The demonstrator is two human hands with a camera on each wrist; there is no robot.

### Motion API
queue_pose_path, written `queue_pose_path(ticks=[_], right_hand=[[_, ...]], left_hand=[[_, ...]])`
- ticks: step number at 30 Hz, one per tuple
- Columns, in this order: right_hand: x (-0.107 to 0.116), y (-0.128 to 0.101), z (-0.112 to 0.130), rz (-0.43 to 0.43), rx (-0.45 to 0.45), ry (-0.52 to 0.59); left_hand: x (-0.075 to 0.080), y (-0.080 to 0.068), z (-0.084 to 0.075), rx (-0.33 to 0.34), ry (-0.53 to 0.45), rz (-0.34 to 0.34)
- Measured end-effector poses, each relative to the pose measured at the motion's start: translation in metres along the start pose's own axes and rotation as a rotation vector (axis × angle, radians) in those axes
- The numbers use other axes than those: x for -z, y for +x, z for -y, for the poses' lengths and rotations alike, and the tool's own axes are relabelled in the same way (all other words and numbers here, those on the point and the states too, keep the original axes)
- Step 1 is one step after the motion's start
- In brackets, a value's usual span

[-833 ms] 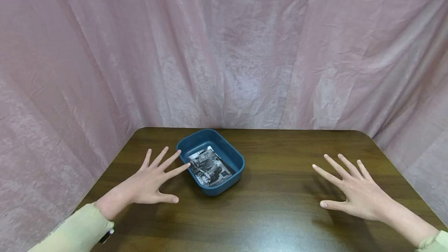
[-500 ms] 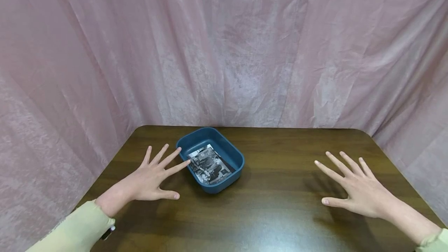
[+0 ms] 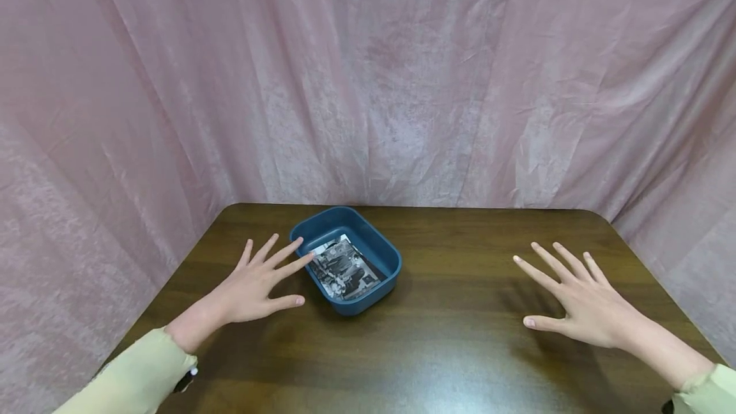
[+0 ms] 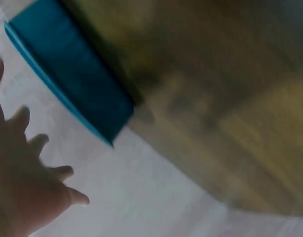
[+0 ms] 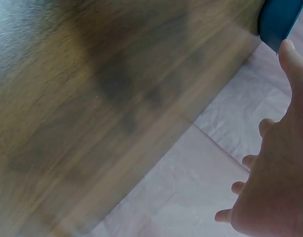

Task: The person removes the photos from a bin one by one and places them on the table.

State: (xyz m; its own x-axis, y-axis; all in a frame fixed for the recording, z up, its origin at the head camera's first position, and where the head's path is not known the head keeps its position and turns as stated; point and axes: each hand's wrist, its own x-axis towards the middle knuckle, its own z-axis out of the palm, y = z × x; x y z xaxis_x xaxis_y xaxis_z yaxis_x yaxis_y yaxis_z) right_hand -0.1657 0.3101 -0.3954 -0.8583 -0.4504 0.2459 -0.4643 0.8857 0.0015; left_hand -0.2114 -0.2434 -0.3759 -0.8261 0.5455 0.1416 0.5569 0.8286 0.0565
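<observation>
head view: a person's left hand hovers with fingers spread and straight, holding nothing, its fingertips just beside the near-left rim of a blue tray on a dark wooden table. the tray sits left of centre towards the far edge, and a black-and-white photo lies flat inside it. the right hand is likewise spread and empty, well apart from the tray on the right side of the table. pale green sleeves cover both forearms; a pink cloth backdrop hangs behind.

left wrist view: blurred; the left hand shows relaxed, empty fingers below the tray's blue wall.

right wrist view: the right hand, open and empty, is above the table, a corner of the tray at top right.
</observation>
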Motion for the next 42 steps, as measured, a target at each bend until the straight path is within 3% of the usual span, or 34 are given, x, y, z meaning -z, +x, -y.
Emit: queue_pose_path(ticks=[6, 11, 16, 21, 28, 36, 42], right_hand=[[0.002, 0.006, 0.006, 0.012, 0.015, 0.018], [0.000, 0.011, 0.009, 0.005, 0.029, 0.022], [-0.002, 0.013, 0.014, 0.014, 0.031, 0.041], [-0.004, 0.014, 0.016, 0.034, 0.031, 0.054], [-0.005, 0.019, 0.019, 0.044, 0.036, 0.065], [-0.005, 0.035, 0.027, 0.066, 0.051, 0.089], [-0.002, 0.052, 0.036, 0.070, 0.089, 0.104]], left_hand=[[-0.013, 0.005, -0.022, -0.033, -0.124, -0.077], [-0.022, 0.010, -0.041, -0.079, -0.196, -0.099], [-0.030, 0.011, -0.055, -0.069, -0.302, -0.107], [-0.034, 0.009, -0.060, -0.052, -0.429, -0.124], [-0.037, 0.000, -0.058, 0.033, -0.485, -0.142], [-0.039, -0.014, -0.054, 0.163, -0.466, -0.277], [-0.035, -0.021, -0.052, 0.255, -0.460, -0.270]])
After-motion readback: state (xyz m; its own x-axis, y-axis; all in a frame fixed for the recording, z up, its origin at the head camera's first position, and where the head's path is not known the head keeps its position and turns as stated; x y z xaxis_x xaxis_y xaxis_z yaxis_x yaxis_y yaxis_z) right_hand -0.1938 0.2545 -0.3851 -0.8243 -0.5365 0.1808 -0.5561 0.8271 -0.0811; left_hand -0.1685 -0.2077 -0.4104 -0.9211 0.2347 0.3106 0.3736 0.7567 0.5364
